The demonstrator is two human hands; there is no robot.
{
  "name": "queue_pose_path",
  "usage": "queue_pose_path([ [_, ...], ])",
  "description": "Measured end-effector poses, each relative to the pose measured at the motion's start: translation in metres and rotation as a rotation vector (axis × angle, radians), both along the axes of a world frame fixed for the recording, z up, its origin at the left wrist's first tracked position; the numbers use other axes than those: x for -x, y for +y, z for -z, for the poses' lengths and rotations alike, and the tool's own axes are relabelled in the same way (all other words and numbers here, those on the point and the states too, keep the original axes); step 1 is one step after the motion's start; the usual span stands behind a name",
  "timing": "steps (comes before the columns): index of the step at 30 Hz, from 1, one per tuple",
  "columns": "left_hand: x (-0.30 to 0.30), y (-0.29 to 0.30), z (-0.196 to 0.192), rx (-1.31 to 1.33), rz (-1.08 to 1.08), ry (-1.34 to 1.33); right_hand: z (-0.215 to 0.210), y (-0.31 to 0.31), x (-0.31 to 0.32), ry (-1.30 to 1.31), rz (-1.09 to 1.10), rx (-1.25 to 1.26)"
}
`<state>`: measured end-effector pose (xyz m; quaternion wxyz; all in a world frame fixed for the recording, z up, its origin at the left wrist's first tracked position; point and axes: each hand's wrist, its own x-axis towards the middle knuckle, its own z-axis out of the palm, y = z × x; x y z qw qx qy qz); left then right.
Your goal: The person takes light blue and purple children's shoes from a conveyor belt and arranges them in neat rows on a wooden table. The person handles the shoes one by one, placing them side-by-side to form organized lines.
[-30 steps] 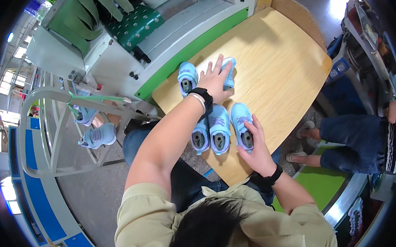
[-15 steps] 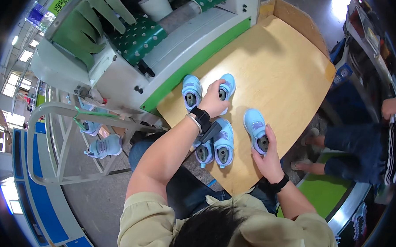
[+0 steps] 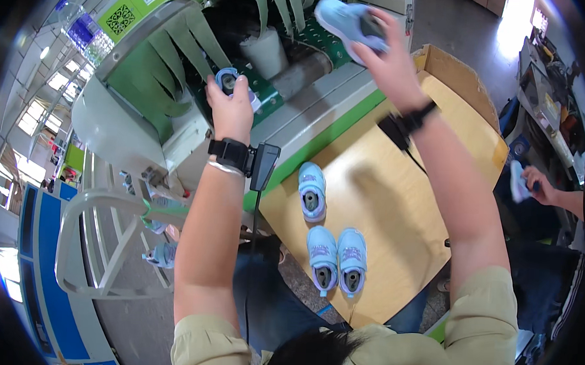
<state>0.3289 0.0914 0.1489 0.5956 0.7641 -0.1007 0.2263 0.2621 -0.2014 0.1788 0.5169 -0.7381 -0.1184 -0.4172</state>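
Wooden table [image 3: 345,165]: one shoe [image 3: 228,77] and a second shoe [image 3: 341,20] have just left it for the machine [image 3: 112,119], leaving three shoes [image 3: 352,250] behind; the work apparently now spans both surfaces. Left hand [image 3: 232,114], half-curled, grips the first at the green belt [image 3: 272,98]; whether the shoe rests there is unclear. Right hand [image 3: 392,64] pinches the second, blurred, between thumb and fingers over the machine's edge.

1. Clear bottle [image 3: 84,31] with a purplish-blue wrap, at upper left.
2. Pale tubular rack [image 3: 64,251] with a green tie [image 3: 149,209], at left.
3. Blue-and-white panel [image 3: 47,269], along the far left.
4. Brown cardboard [image 3: 465,84], at upper right.
5. Bright windows [image 3: 34,114], at left.
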Motion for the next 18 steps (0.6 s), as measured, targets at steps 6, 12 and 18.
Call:
queue_pose_path([
  [6, 0.09, -0.034, 0.013, -0.351, 0.053, -0.183, 0.049, -0.017, -0.104, 0.202, 0.381, 0.389],
  [12, 0.201, 0.005, 0.079, -0.801, 0.515, 0.111, 0.136, -0.012, 0.006, 0.629, 0.51, 0.766],
  [18, 0.268, 0.0, 0.127, -0.957, 0.846, 0.395, 0.163, -0.11, 0.082, 1.108, 0.193, 0.529],
])
